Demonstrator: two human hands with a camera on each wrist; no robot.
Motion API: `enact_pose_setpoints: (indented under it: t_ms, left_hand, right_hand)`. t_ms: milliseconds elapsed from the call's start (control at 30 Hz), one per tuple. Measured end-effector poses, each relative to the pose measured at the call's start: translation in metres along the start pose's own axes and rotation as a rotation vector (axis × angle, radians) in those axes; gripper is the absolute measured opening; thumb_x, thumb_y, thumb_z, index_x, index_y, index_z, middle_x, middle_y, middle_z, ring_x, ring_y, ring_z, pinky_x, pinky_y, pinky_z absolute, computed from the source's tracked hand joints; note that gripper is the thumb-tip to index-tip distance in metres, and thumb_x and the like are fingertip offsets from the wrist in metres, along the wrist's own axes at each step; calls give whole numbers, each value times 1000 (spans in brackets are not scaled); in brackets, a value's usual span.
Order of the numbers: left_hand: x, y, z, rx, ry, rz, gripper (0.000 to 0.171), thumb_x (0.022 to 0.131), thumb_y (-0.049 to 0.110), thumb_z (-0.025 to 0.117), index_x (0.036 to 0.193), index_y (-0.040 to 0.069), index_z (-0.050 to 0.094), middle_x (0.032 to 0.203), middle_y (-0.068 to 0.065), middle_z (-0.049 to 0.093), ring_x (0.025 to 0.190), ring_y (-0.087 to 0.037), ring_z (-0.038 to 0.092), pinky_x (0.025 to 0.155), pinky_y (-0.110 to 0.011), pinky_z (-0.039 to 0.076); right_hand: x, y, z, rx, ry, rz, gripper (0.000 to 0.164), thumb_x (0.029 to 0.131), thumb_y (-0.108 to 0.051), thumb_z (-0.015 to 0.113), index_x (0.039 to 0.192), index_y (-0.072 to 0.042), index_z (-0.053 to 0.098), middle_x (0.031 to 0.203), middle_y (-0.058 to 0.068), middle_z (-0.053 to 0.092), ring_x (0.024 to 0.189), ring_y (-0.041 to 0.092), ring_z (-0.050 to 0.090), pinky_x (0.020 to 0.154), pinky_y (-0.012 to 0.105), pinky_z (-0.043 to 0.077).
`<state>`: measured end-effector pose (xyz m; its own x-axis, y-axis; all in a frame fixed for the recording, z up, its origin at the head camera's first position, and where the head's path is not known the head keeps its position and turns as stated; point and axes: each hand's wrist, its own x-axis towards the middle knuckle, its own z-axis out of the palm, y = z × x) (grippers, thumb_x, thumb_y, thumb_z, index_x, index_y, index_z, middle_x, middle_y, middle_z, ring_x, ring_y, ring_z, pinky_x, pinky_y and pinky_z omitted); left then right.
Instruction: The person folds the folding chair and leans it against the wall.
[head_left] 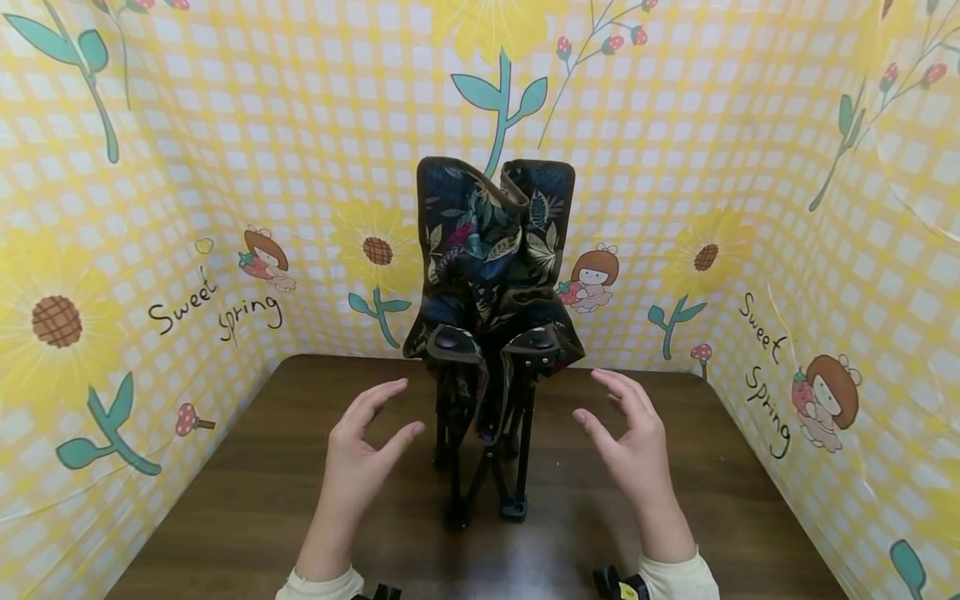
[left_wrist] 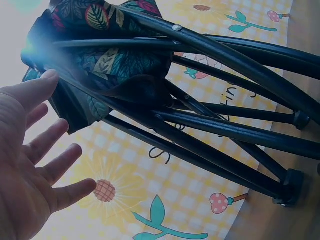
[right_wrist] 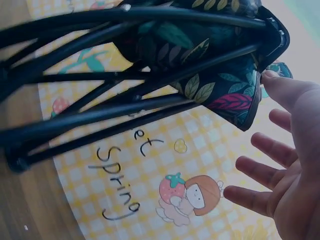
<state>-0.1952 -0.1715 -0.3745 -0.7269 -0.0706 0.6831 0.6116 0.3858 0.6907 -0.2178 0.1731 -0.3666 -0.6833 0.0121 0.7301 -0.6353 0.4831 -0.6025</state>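
Note:
A small folding chair (head_left: 487,242) stands upright and partly folded on the table, its dark leaf-print fabric bunched between the back posts. Its black tubular legs (left_wrist: 225,130) cross below the seat. My left hand (head_left: 363,450) is held out to the left of the chair with fingers spread, apart from it in the head view. On the other side, my right hand (head_left: 630,442) mirrors it, thumb and fingers parted and holding nothing. In the right wrist view, the right thumb overlaps the edge of the seat fabric (right_wrist: 220,95).
The brown wooden table (head_left: 247,500) lies under the chair. A yellow checked cloth (head_left: 315,125) with flowers and cartoon figures forms walls at the back and both sides. Dark straps with small devices (head_left: 622,583) sit at the wrists.

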Motion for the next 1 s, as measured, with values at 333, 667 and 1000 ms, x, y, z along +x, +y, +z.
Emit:
enact_pose_setpoints:
  t_ms: [333, 667, 1000]
  left_hand:
    - [-8, -7, 5, -3, -31, -136, 55, 83, 8, 86, 132, 24, 67, 135, 4, 65, 129, -11, 56, 108, -13, 40]
    - [-17, -12, 11, 30, -75, -254, 51, 85, 16, 86, 131, 22, 67, 136, 4, 65, 128, -12, 56, 109, -36, 48]
    - [-24, -20, 19, 18, -114, -292, 51, 86, 24, 85, 133, 19, 65, 135, 1, 67, 129, -18, 60, 108, -54, 48]
  right_hand:
    - [-2, -21, 0, 49, -46, 104, 49, 87, 2, 79, 132, -1, 63, 134, 14, 63, 125, 7, 56, 105, 22, 48]
    - [-12, 2, 10, 26, -67, 132, 50, 86, -1, 81, 133, -7, 64, 133, 10, 63, 122, 25, 60, 103, 25, 50]
    - [-18, 18, 13, 103, -95, 187, 49, 90, -11, 80, 135, -17, 63, 133, -3, 63, 124, 18, 60, 104, 48, 52]
